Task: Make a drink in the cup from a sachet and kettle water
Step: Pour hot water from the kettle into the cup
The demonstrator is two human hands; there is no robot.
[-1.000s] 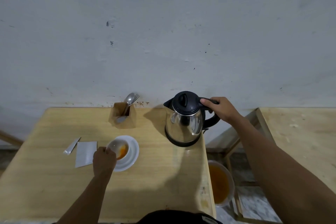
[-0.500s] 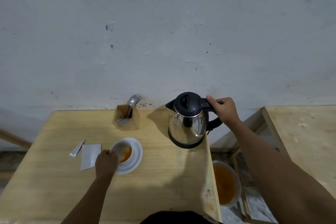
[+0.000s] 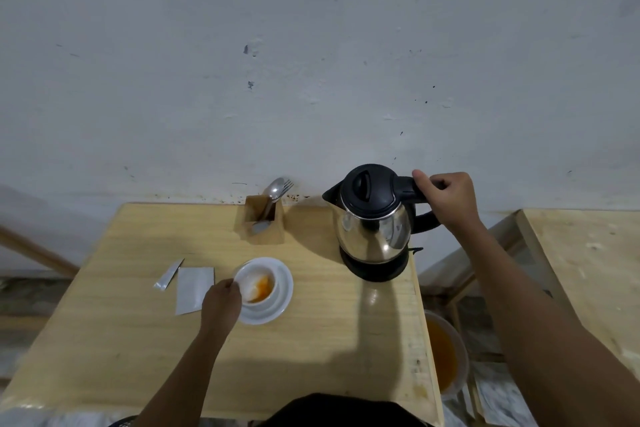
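Steel kettle (image 3: 372,229) sits on its base at the table's (image 3: 138,340) right edge; my right hand (image 3: 446,199) is closed around its black handle. My left hand (image 3: 221,302) pinches the near rim of the cup (image 3: 258,284), which stands on a saucer (image 3: 277,302) and holds orange powder. Left of that hand lies the torn sachet (image 3: 194,289). Bare tabletop lies between the two hands.
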